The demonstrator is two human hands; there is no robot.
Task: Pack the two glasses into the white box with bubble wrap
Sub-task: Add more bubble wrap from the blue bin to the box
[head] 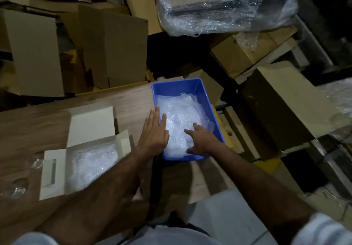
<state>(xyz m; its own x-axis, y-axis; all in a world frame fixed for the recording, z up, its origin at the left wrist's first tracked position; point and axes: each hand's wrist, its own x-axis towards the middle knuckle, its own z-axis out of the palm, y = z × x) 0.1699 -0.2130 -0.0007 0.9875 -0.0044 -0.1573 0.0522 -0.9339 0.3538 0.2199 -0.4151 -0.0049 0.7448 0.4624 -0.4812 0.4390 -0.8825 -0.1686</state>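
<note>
A white box [55, 170] lies open on the wooden table at the left, with bubble wrap [89, 164] inside it. A clear glass [18, 186] is faintly visible at the table's left edge; I see no second glass. A blue bin [179, 86] at the table's right edge holds a pile of bubble wrap [179, 115]. My left hand [153, 132] rests flat over the bin's left rim, fingers spread. My right hand [200, 140] lies inside the bin on the wrap, fingers apart and pressing on it; a grip on it does not show.
The wooden table [28, 130] ends just right of the bin. Behind and to the right lie stacked cardboard boxes [112, 48], and a large plastic-wrapped bundle [224, 3] sits at the top. Brown boxes [282, 111] crowd the floor on the right.
</note>
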